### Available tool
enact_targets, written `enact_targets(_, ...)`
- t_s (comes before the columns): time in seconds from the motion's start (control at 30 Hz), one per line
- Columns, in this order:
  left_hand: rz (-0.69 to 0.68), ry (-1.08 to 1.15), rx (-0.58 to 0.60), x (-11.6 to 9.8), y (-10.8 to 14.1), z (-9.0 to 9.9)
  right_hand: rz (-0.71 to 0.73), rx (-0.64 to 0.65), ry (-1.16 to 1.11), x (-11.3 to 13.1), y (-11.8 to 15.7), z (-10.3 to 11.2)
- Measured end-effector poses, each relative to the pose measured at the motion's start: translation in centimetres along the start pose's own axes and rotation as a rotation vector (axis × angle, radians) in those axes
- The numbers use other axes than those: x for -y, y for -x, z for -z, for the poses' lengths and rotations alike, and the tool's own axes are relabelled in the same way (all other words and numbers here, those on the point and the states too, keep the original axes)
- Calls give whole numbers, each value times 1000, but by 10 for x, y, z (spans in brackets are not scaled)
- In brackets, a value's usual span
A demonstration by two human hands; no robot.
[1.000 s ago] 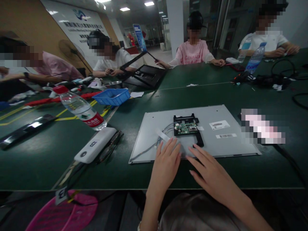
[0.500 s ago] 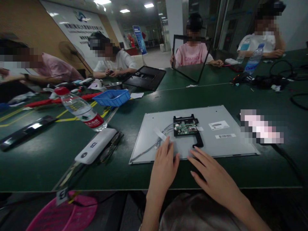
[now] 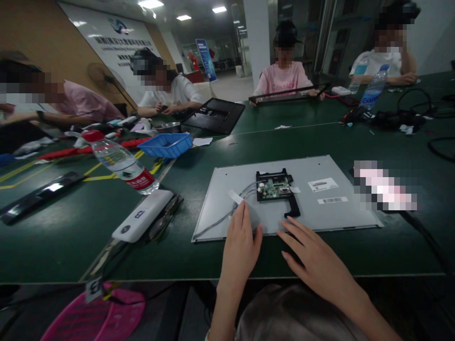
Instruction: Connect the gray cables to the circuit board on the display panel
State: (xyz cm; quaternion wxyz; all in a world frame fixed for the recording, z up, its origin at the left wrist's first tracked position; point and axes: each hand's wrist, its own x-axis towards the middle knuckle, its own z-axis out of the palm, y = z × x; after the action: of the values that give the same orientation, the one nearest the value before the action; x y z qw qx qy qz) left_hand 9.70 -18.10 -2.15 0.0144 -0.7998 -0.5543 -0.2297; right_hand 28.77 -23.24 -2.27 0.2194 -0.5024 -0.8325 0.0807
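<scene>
A flat grey display panel (image 3: 341, 218) lies on the green table in front of me. On its back sits a green circuit board (image 3: 275, 190) in a black plastic bracket (image 3: 293, 207), with thin grey cables (image 3: 216, 221) running to the panel's lower left corner. White tape (image 3: 235, 196) crosses the cables. My left hand (image 3: 241, 241) is over the panel's near edge, fingers stretched out and fingertips at the tape. My right hand (image 3: 313, 251) rests at the near edge below the bracket, fingers spread, holding nothing.
Left of the panel are a white power bank (image 3: 142, 215), glasses (image 3: 165, 218), a tilted water bottle (image 3: 122, 163) and a blue tray (image 3: 167, 144). A blurred-out phone-like object (image 3: 386, 184) lies right. Several people sit across the table; one holds a black frame (image 3: 284, 95).
My left fingertips have shifted slightly left and down along the tape. My right hand stays put. Across the table, a person has lowered the black frame from upright to nearly flat.
</scene>
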Motion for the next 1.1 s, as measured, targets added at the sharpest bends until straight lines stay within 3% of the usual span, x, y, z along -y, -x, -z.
enact_targets(0.17, 33, 35, 7, 14, 0, 10, -8, 1, -10, 1, -1, 1)
enact_targets(0.43, -59, 19, 39, 70, -11, 43, 1, -19, -39, -1, 0, -1)
enact_targets(0.6, -31, 79, 129, 88, -13, 40, 3, -21, -37, -2, 0, -2)
enact_targets(0.8, -35, -38, 56, 73, -11, 34, -1, -7, -25, -2, 0, -3)
enact_targets(1.1, -3, -193, 72, 34, -10, 15, -14, 1, -16, 0, -1, 0)
